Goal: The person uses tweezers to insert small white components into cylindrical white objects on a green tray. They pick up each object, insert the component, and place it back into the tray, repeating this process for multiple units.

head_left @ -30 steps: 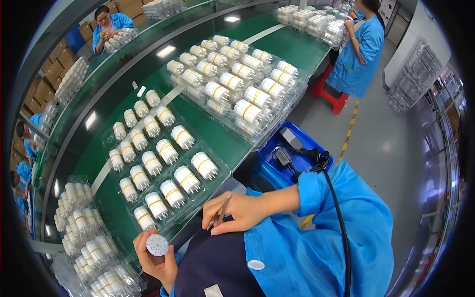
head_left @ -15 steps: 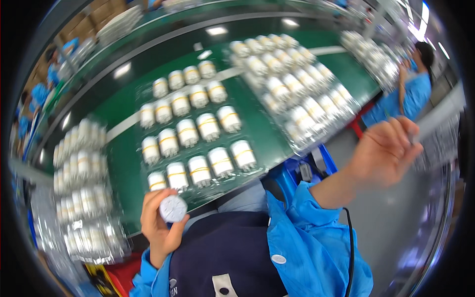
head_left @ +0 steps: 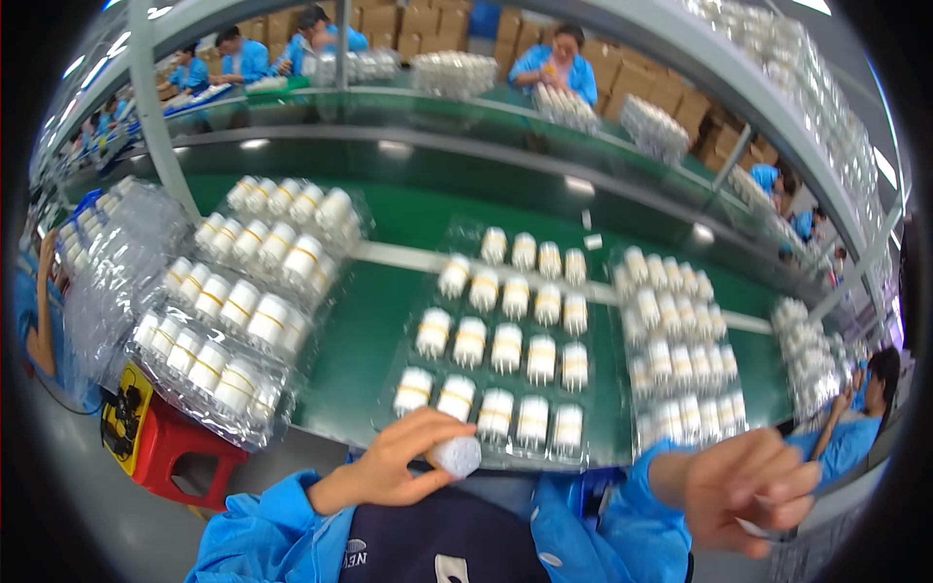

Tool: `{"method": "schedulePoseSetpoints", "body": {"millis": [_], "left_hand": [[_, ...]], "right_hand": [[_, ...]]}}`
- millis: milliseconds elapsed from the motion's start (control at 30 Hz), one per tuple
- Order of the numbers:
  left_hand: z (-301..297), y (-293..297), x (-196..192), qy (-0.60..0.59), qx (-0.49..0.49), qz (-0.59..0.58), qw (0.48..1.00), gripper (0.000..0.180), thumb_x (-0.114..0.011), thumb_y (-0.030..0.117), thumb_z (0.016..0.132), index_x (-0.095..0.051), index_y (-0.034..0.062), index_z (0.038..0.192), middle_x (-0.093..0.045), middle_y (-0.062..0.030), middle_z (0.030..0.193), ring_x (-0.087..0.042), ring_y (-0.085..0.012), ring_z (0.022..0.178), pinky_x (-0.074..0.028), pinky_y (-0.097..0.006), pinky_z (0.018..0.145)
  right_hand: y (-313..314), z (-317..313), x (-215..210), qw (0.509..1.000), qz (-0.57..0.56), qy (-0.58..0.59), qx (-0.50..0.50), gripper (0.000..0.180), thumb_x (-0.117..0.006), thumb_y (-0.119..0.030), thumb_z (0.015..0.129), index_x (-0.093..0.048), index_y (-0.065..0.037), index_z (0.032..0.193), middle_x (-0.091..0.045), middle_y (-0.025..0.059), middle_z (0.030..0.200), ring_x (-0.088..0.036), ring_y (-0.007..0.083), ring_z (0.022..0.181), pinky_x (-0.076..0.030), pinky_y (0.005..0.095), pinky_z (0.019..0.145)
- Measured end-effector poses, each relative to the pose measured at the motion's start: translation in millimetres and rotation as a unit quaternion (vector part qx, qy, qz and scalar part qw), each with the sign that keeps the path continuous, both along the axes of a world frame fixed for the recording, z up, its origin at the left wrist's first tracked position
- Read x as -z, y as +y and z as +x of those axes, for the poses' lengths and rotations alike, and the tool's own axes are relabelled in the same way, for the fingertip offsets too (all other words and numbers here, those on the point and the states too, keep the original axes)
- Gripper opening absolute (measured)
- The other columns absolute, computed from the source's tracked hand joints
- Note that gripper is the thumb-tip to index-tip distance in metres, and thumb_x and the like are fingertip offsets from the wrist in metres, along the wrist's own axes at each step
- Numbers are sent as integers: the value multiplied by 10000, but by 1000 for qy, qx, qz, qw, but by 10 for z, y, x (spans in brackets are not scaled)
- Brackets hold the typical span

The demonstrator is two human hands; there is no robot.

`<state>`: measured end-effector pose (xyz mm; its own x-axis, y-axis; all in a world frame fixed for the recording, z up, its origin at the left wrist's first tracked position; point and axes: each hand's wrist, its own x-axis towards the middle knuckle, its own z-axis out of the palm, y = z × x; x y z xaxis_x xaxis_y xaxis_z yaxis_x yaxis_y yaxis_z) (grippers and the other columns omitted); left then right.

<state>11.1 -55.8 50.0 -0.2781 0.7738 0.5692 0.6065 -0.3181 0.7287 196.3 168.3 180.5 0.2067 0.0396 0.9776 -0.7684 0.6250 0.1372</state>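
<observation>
Hands had shifted since half a second before: the left hand (head_left: 394, 471) held the small white cylinder (head_left: 455, 455) lower, its grip closed around it just at the near edge of the clear tray (head_left: 501, 358), where earlier it was raised in front of the dark apron. The right hand (head_left: 753, 486), earlier lifted high to the right, had dropped to the right of that tray, its fingers (head_left: 789, 507) curled on something pale; whether that grip truly held it I could not tell, the hand being blurred.

White cylinders with yellow bands lay in rows in the tray on the green bench (head_left: 360, 321). Left of the tray sat two more filled trays (head_left: 248, 291) under clear covers, and beyond them a stack of empty clear trays (head_left: 117, 262). Right of the tray stood another filled tray (head_left: 675, 340).

A bare green strip ran between the tray and its left neighbours. Below the bench edge, left of the tray, stood a red stool (head_left: 170, 447).
</observation>
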Motion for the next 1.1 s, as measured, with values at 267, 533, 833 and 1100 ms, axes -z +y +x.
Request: {"method": "schedulePoseSetpoints", "body": {"millis": [267,533,833,1100], "left_hand": [[-75,-133,45,-29,-42,-1,999,508,-778,43,764,-607,-8,1240,-636,-170,1169,-625,-292,1039,-499,-361,872],[-214,-55,85,-32,-100,59,993,465,-765,27,750,-619,2,1190,-631,-171,1158,-616,-306,1060,-492,-358,899],[-251,428,90,-45,-133,79,987,556,-692,-49,753,-503,-38,1275,-561,-154,1137,-570,-224,1014,-467,-328,899],[-218,588,235,15,-138,102,985,668,-702,-89,670,-531,-39,1314,-561,-196,1136,-599,-312,969,-507,-361,817]], "right_hand": [[370,241,1141,896,-234,-319,200,238,-555,-224,965,-536,11,996,-521,128,935,-517,152,694,-442,237,584],[137,257,1739,858,-431,-257,115,144,-526,-154,981,-537,-10,983,-522,105,947,-523,149,772,-447,251,637],[-453,-704,1061,876,-281,-369,-132,299,-667,-202,911,-618,55,1057,-612,215,980,-643,245,818,-569,331,680],[-441,-881,1089,862,-220,-448,-84,191,-704,-32,842,-683,36,1020,-691,182,983,-669,235,874,-541,322,767]]}}
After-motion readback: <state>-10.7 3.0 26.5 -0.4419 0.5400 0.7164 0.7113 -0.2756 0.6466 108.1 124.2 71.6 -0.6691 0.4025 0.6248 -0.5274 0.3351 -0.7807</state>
